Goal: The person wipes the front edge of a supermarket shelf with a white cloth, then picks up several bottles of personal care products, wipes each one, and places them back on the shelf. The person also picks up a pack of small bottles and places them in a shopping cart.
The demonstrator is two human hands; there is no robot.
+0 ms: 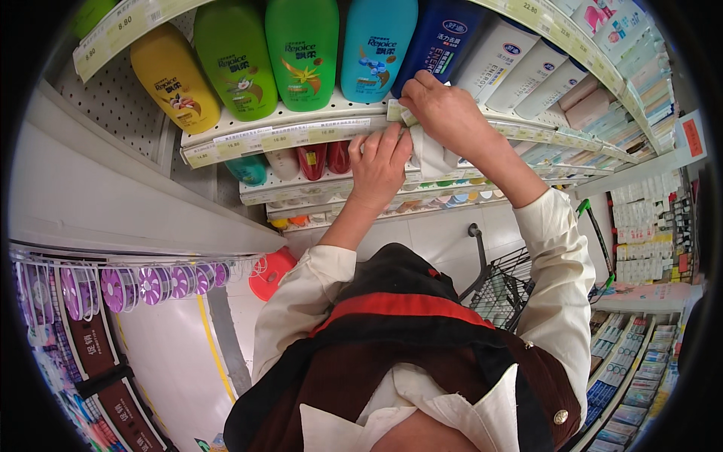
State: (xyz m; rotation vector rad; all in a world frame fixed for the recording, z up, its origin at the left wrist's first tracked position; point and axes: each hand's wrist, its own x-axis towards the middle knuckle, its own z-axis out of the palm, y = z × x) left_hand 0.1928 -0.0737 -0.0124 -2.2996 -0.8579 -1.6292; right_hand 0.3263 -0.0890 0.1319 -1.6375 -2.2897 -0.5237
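Observation:
My right hand [446,113] is at the shelf's front edge, its fingers pinched on a small pale price label [395,111] below a dark blue shampoo bottle [435,41]. Something white and limp, like cloth or paper [431,154], hangs under that hand; how it is held is hidden. Just to the left, my left hand [382,164] has its fingers bent and closed over the price label strip [301,134] along the edge. Beside the dark blue bottle stand a light blue bottle [376,49], two green ones [303,53] and a yellow bottle [175,79].
White bottles [497,56] line the shelf to the right. Lower shelves hold red bottles [312,160] and other goods. A black wire shopping cart [501,290] stands at my right, a red stool-like object [273,273] at my left. Purple fans [120,290] hang on a rack at far left.

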